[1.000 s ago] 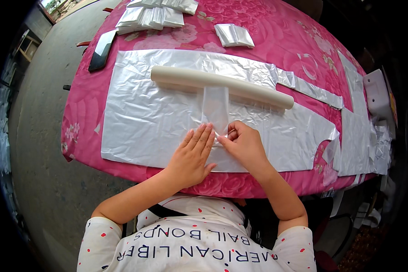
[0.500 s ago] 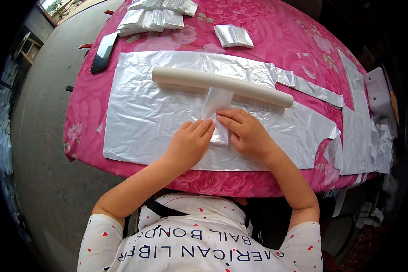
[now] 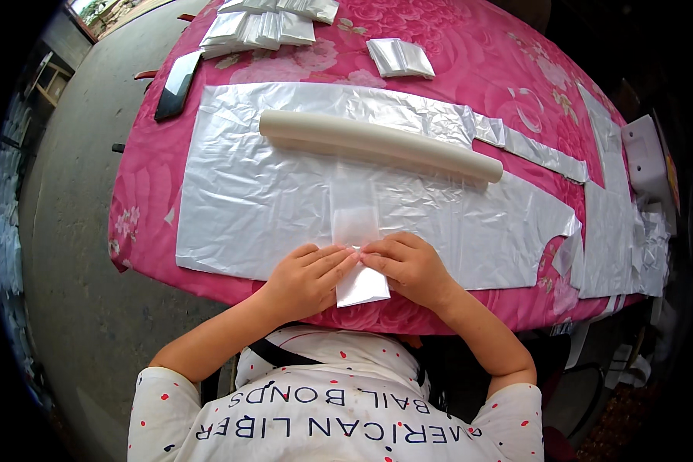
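A narrow folded strip of translucent white plastic film (image 3: pixel 363 289), likely a folded bag, runs toward me near the table's front edge. My left hand (image 3: pixel 308 279) has its fingers pressed together on the strip's left side. On the right side, my right hand (image 3: pixel 410 266) pinches it, and the fingertips of both hands meet at its middle. The strip's lower end sticks out below my fingers. Under it lies a large flat pile of silvery-white plastic bags (image 3: pixel 239 177). A beige tube (image 3: pixel 381 146) rests across that pile, beyond my hands.
Stacks of small folded plastic packets (image 3: pixel 258 31) sit at the far left, with a smaller stack (image 3: pixel 400 58) to their right. A dark phone (image 3: pixel 179 86) lies by the left edge. More plastic sheets (image 3: pixel 612 239) and a white container (image 3: pixel 645 158) are at the right. A pink floral cloth (image 3: pixel 150 200) covers the table.
Both hands have moved toward me along the strip, from near the tube to the front edge. The strip's far end has come out from beside the tube, which stays in place.
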Demonstrator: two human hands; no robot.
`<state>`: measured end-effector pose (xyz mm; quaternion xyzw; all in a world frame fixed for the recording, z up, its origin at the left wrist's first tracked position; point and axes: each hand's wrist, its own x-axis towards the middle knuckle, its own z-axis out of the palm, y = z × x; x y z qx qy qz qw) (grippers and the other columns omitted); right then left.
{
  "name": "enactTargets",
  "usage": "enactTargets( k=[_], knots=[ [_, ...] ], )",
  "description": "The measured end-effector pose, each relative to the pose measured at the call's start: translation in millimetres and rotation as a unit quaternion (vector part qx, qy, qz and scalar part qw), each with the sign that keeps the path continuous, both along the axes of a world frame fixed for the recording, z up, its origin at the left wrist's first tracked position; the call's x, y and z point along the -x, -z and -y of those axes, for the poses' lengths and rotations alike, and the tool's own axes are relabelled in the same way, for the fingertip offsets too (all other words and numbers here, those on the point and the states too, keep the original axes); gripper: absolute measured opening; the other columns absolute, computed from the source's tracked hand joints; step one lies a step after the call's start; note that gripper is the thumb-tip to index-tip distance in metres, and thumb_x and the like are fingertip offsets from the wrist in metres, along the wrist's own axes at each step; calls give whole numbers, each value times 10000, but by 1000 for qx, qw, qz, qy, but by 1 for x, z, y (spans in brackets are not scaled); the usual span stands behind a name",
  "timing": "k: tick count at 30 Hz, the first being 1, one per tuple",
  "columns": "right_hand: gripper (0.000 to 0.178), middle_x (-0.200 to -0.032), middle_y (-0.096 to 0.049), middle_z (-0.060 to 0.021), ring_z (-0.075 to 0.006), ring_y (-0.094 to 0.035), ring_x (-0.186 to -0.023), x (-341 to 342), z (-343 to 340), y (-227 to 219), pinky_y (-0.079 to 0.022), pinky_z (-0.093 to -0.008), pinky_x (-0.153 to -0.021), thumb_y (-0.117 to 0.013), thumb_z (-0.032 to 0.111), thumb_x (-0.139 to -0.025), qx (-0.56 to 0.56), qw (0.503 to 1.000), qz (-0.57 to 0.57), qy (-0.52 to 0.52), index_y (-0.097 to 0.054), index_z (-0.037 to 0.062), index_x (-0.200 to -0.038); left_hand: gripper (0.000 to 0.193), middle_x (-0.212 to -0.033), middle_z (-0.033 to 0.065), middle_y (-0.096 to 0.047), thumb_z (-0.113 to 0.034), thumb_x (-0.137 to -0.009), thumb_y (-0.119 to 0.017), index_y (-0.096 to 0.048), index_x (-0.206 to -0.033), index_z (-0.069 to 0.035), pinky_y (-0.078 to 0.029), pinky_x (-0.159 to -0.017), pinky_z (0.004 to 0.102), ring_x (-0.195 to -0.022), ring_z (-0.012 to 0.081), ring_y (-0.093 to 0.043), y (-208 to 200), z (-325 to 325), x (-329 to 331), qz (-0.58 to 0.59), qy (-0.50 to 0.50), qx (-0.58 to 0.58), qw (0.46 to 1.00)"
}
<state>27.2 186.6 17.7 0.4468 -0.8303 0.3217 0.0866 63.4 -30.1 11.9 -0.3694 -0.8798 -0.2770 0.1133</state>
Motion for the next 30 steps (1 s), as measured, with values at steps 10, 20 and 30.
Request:
enactTargets(
  k=[10, 20, 30],
  knots=[
    [209, -590, -590, -130, -248, -561, -506, 23, 19, -14, -417, -320, -510, -598, 197, -825, 39, 900, 362, 238, -652, -3, -791, 588, -754, 119, -655, -113, -796, -625, -373, -1305, 38, -469, -576, 333, -603, 262, -613, -11, -11, 26, 310, -221, -151, 912],
    [306, -573, -567, -26, -87, -554, -485, 60, 20, -27, -413, -231, -463, -616, 235, -834, -75, 790, 565, 225, -613, -5, -643, 624, -1013, 179, -600, -77, -769, -643, -360, -1315, 31, -474, -733, 330, -854, 241, -599, -23, -6, 40, 253, -223, -127, 933],
    [303, -585, -603, -71, -133, -599, -487, 63, 21, -21, -447, -271, -482, -597, 237, -823, -62, 781, 578, 230, -630, -20, -665, 857, -1413, 275, -220, -432, -783, -596, -232, -1340, 108, -156, -1085, 474, -1342, 388, -183, 2, -38, 30, 78, -123, 78, 986]
  ],
)
